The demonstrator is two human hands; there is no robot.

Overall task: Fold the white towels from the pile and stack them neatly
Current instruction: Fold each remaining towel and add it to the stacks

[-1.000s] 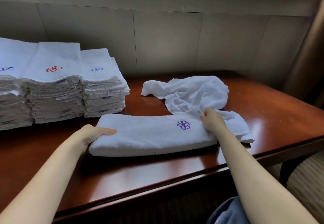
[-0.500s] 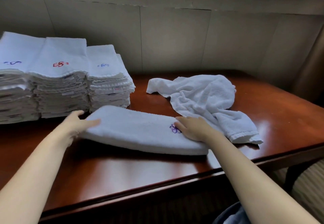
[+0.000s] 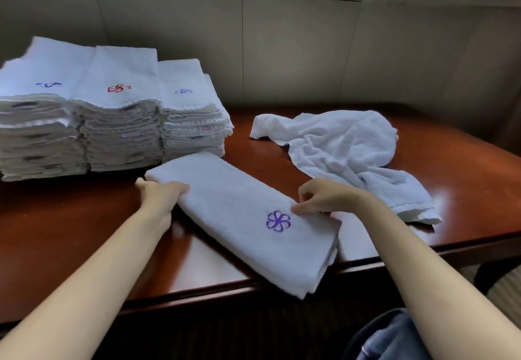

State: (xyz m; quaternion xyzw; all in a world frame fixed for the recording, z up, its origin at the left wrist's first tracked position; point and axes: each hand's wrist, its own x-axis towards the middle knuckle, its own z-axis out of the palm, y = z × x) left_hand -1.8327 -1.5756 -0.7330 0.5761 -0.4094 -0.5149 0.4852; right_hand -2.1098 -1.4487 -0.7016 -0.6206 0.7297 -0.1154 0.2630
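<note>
A long folded white towel [image 3: 239, 213] with a purple flower mark lies slantwise on the brown table [image 3: 84, 232], its near end sticking out past the front edge. My left hand [image 3: 160, 193] grips its far left end, thumb on top. My right hand [image 3: 324, 199] pinches the towel's right edge beside the purple mark. An unfolded, crumpled white towel [image 3: 346, 148] lies to the right behind my right hand. Three stacks of folded towels [image 3: 112, 122] stand at the back left, touching the folded towel's far end.
A grey panelled wall [image 3: 296, 49] runs behind the table. The table's front edge [image 3: 197, 297] is close to me, and its right corner drops off near a chair leg. Blue fabric on my lap [image 3: 394, 340] shows at the bottom.
The folded towel has swung from lying crosswise to slanting, its left end now near the stacks. My left hand moved up and right with it; my right hand shifted to its right edge.
</note>
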